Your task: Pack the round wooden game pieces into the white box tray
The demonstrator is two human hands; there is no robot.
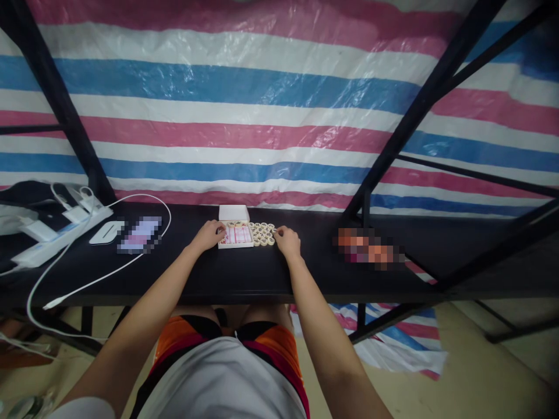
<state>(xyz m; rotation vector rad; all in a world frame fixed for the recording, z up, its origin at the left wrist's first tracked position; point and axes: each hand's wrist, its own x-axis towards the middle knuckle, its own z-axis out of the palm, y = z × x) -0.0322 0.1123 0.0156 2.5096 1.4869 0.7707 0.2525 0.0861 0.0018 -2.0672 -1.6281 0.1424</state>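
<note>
A small white box [236, 245] lies on the black tabletop with its lid raised at the back. Inside it are a folded pink-and-white sheet [238, 234] and a few round pieces along the back and left. Against the box's right side, round cream xiangqi pieces [262, 234] sit packed in rows. My left hand [209, 235] is at the box's left edge, fingers curled over the rim. At the right edge of the rows is my right hand [289, 241], its thumb and fingers pinched at an outer piece. The fingertips of both hands are partly hidden.
On the left are a white power strip [65, 235] with chargers, a loose white cable [94, 278], a white flat device [105, 233] and a blurred phone-like object [140, 235]. A blurred orange object [369, 247] lies on the right. Black metal posts [393, 142] frame the table before striped sheeting [244, 110].
</note>
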